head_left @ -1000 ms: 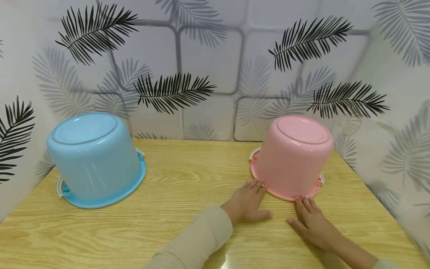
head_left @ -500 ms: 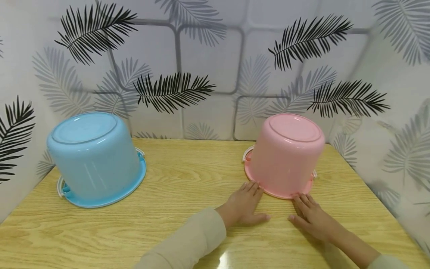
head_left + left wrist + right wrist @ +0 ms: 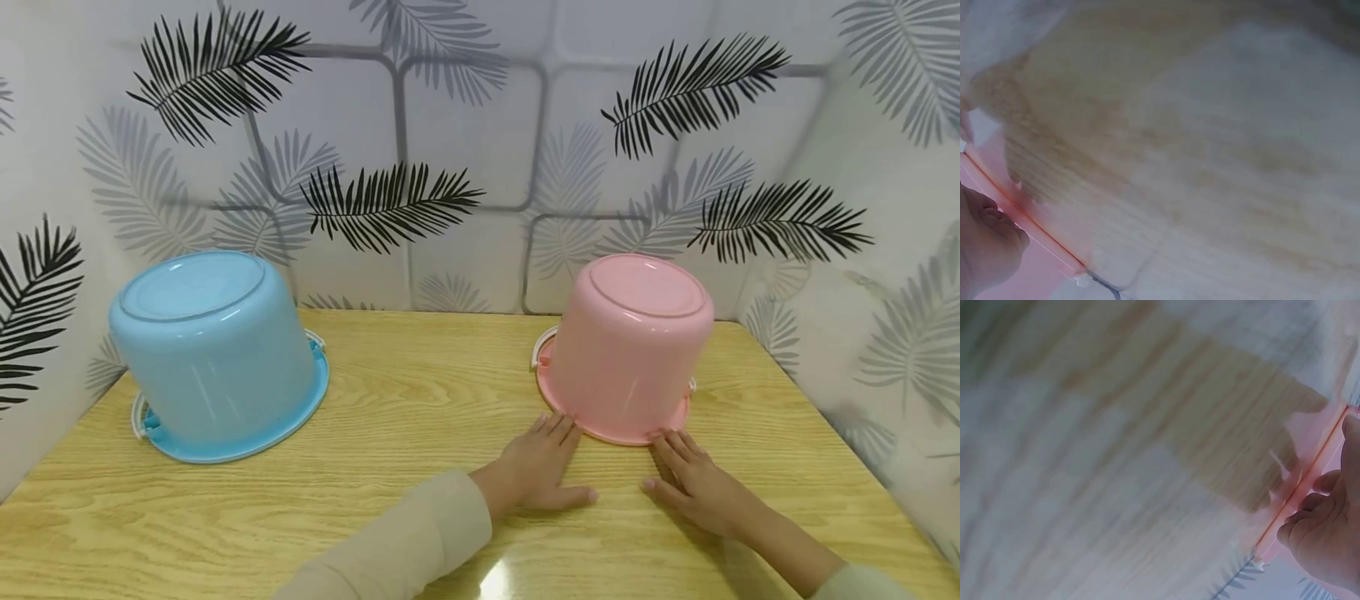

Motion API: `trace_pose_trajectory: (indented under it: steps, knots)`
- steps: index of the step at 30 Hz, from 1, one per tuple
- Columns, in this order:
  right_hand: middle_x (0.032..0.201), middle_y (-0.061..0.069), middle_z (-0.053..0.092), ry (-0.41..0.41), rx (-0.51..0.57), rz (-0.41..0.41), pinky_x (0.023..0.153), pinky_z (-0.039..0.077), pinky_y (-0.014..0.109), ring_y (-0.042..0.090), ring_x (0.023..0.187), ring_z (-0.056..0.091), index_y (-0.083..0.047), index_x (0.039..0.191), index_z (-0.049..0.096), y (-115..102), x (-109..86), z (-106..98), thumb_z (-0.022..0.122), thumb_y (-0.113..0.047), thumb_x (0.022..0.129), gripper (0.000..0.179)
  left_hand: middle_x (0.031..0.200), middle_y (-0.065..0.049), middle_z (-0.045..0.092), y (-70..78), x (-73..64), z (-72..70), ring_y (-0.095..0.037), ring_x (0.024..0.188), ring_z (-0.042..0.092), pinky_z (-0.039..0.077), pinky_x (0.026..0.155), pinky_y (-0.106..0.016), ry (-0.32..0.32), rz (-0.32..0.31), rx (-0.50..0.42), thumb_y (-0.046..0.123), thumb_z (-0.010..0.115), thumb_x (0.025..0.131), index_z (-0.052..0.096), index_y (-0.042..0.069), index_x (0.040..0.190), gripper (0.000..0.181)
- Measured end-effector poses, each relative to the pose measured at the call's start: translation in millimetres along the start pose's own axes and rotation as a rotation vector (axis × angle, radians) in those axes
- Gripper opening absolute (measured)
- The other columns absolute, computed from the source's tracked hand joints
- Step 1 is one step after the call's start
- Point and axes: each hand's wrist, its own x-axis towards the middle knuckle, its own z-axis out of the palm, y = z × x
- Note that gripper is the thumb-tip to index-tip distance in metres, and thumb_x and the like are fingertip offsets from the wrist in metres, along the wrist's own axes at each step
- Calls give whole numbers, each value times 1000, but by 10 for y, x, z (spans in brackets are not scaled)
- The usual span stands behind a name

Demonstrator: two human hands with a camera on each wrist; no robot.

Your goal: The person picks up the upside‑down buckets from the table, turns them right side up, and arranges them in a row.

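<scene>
A pink bucket stands upside down on the wooden table toward the right, its white handle showing at both sides of the rim. My left hand has its fingertips at the front left of that rim, thumb spread out to the side. At the front right, the extended fingers of my right hand touch the rim, with the thumb apart from it. Both wrist views catch the hands close up beside the pink rim: the left hand and the right hand. Neither hand grips the bucket.
A larger-looking light blue bucket, also upside down, stands on the left of the table. Its white handle hangs at the rim. Behind and to the right rises a wall with a leaf pattern.
The pink bucket has slid to the left across the table. My left hand has shifted left with it, and my right hand's fingertips have stayed at its rim. The blue bucket has not moved.
</scene>
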Motion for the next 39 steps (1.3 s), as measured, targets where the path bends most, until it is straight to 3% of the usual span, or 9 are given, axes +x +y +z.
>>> trace_pose_trajectory:
  steps: [11, 39]
  knots:
    - [144, 36, 25, -18, 31, 14, 101, 25, 66, 55, 131, 22, 11, 137, 34, -37, -12, 8, 55, -37, 92, 70, 155, -13, 15, 4, -129, -4, -24, 145, 12, 14, 118, -32, -28, 25, 33, 66, 29, 91, 17, 3, 148, 86]
    - [141, 29, 37, 30, -59, -88, 98, 35, 62, 52, 129, 32, 4, 137, 40, -98, -71, 63, 58, -36, 90, 65, 156, -14, 10, -128, -401, 20, -25, 145, 9, 12, 118, -33, -27, 81, -88, 66, 30, 90, 13, 4, 149, 87]
